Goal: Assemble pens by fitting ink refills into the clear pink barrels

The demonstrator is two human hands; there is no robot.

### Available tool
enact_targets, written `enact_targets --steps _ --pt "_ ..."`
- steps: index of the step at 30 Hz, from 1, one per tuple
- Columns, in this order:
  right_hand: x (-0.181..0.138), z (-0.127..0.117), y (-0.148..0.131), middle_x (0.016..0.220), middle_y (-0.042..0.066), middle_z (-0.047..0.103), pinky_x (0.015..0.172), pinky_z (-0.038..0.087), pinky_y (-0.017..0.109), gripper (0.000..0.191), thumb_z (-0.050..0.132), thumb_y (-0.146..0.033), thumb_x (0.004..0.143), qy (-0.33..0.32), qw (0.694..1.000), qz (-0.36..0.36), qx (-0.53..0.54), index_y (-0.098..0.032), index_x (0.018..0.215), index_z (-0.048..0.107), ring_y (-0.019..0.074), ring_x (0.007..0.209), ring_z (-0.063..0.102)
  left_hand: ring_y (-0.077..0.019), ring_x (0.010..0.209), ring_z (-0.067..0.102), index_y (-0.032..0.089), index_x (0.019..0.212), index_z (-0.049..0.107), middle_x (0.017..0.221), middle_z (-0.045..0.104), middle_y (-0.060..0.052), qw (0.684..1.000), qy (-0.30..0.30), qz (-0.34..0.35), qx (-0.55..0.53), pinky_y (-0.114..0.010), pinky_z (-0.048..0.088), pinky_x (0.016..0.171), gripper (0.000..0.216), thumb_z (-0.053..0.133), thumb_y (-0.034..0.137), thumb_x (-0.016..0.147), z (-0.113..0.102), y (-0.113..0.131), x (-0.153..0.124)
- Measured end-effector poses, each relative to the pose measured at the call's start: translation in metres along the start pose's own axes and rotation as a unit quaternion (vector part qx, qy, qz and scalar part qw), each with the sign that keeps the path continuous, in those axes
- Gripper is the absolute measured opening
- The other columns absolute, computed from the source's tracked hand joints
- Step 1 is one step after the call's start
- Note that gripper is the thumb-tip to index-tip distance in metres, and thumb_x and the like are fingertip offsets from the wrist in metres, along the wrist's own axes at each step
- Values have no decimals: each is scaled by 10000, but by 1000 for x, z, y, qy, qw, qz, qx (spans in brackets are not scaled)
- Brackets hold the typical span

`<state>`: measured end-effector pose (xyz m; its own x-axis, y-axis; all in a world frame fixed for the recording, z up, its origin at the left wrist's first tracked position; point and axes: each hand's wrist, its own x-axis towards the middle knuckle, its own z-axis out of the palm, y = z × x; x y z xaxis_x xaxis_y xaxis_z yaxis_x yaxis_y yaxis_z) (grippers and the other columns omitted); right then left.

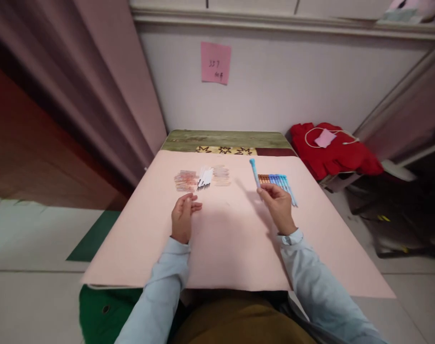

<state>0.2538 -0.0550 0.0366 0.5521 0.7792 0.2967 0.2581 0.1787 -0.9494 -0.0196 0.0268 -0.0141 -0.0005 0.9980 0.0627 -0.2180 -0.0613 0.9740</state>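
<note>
My right hand (278, 206) is closed around the lower end of a light-blue pen (254, 172), which stands tilted with its wider blue top up. Just beyond that hand lies a row of brown, dark-blue and light-blue pens (274, 179), partly covered by my fingers. Over the near left of the table, my left hand (183, 217) is open, its fingers loosely stretched and nothing visible in them. Close past its fingertips are a pile of clear, reddish-tinted slim pieces (185, 181), several white sticks with black tips (204, 178) and a stack of clear tube-like pieces (221, 176).
A pale pink sheet (224, 248) covers most of the table, whose green wooden top (228, 138) shows at the back. To the right, a red cloth (342, 153) with a white cable lies on a stool. A pink note (216, 63) hangs on the wall.
</note>
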Motion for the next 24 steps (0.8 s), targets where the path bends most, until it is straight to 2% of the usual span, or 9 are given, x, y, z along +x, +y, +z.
enact_targets --steps 3,5,7,9,14,24 --pt "13 -57 12 808 59 724 659 497 294 375 768 -473 731 71 995 12 -66 -150 921 746 176 706 630 -155 776 686 144 1121 618 1079 678 -112 1000 -5 -1 26 -346 578 748 446 615 517 877 2 3 1" --pt "21 -93 24 818 65 734 660 489 301 401 749 -497 734 101 983 29 -148 -157 944 762 189 711 636 -152 777 683 146 1113 621 1076 681 -107 999 -6 1 40 -342 575 750 436 616 513 877 3 4 1" --pt "29 -121 38 785 60 735 658 471 308 392 736 -504 730 129 960 59 -240 -170 931 778 200 699 636 -151 781 680 147 1107 622 1070 682 -102 999 -7 3 49 -335 571 749 428 618 509 878 4 4 0" --pt "37 -137 50 733 54 727 645 440 316 370 715 -510 733 137 931 97 -323 -185 894 790 216 689 641 -150 780 678 148 1105 622 1063 681 -98 999 -7 2 54 -327 567 743 424 618 507 879 4 4 0" --pt "47 -139 66 743 57 738 616 387 313 348 652 -514 752 95 898 131 -409 -214 853 796 228 707 637 -155 767 676 150 1093 621 1052 682 -98 998 -5 -1 68 -333 571 735 417 611 507 878 2 4 1" --pt "53 -128 70 818 75 753 614 376 300 363 603 -527 767 68 862 179 -470 -236 867 797 234 749 637 -162 757 672 162 1088 627 1038 684 -95 994 -28 6 104 -341 578 713 393 588 501 892 -1 0 4"
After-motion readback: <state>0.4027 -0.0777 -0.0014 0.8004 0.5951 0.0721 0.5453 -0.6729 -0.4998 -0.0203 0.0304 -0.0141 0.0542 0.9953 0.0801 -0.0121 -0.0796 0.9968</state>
